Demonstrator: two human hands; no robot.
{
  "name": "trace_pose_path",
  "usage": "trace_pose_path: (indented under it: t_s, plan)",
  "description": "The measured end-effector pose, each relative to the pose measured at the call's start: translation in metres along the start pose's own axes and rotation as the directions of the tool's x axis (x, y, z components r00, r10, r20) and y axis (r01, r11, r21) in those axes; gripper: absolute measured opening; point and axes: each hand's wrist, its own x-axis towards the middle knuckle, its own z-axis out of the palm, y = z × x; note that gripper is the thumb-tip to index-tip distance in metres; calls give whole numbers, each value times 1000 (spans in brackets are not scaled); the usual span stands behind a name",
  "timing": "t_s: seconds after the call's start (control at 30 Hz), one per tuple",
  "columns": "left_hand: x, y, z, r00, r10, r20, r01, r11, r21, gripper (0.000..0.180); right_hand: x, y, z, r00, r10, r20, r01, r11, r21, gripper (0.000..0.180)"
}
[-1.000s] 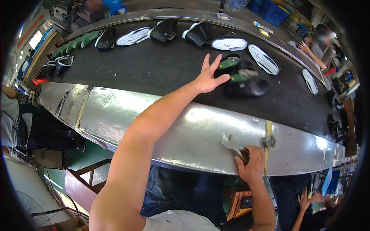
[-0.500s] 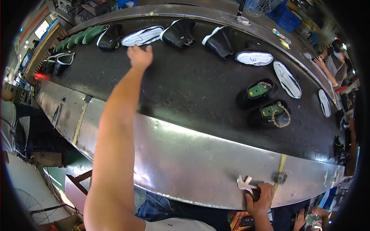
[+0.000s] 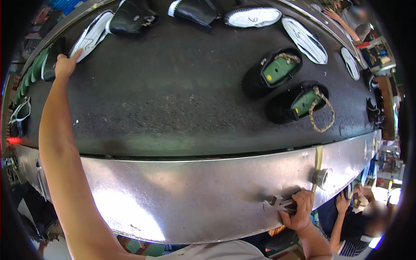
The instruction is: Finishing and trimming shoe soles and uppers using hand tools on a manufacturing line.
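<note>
1. At the lower right of the frame, the right hand [image 3: 299,210] has its fingers closed around a small metal tool [image 3: 277,203], held against the shiny metal side panel [image 3: 195,195] of the conveyor.
2. Beyond the panel lies the dark belt surface [image 3: 173,99]. Right of centre, two black shoes hold green lasts: the nearer shoe [image 3: 297,104] has a braided cord looped beside it, and the farther shoe [image 3: 271,71] sits just behind.
3. At the upper left, the left hand [image 3: 66,65] reaches far across, its fingers bent and touching the edge of a white sole [image 3: 93,34]; whether they grip it cannot be told.
4. Along the top edge lie black shoe uppers [image 3: 130,19] and more white soles [image 3: 253,16].
5. Compared with half a second ago, the left hand has moved further left along the far row, while the right hand stays on the tool.
</note>
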Motion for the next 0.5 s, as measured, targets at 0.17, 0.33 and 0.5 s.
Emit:
trace_pose_path:
  t_s: [0.17,0.33,0.5]
  plan:
    - [-14,27,39,991,-123,-56,85,887,-453,101,1,2,2,999,-35,-13,35,999,40,50]
    - [-56,27,7,873,58,484,250,799,-547,64,-8,11,1,996,-35,-84,39,998,52,53]
    - [-144,1,-94,734,123,668,305,819,-486,45,-20,19,-5,993,-15,-117,28,994,107,49]
